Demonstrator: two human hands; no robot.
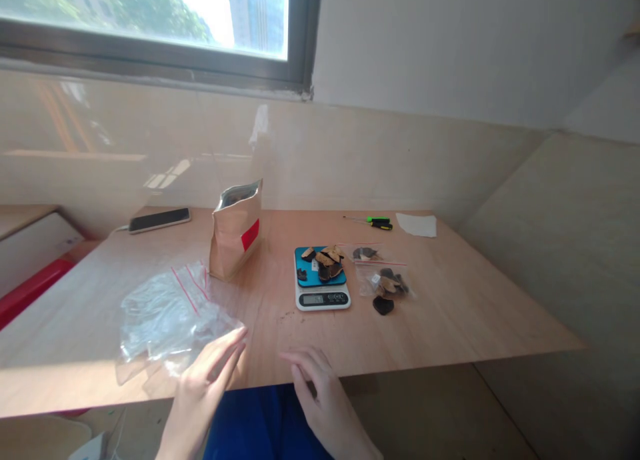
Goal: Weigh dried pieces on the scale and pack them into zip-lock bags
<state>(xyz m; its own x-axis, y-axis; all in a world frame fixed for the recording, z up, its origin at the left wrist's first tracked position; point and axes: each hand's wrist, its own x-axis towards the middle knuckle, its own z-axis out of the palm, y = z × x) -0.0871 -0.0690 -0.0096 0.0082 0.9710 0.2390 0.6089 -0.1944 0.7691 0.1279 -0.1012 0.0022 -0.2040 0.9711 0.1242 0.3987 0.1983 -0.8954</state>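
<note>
My left hand (213, 367) is at the table's front edge, its fingers pinched at the near right corner of a clear zip-lock bag (165, 313) in a loose pile of such bags with red seal lines. My right hand (317, 383) hovers by the same edge with nothing in it, fingers stretched and thumb apart. Beyond it stands a white kitchen scale (323, 302) with a blue platform. Dark-and-tan dried slices (327, 263) are heaped on that platform; the display digits are too small to read. A stand-up kraft pouch (233, 237) with a red label is open at the top.
Right of the scale lie two filled zip-lock bags, the nearer bag (387, 283) in front of the farther bag (367, 253). A dark slice (383, 305) lies loose nearby. Farther back are screwdrivers (377, 223), white paper (417, 225) and a phone (160, 221).
</note>
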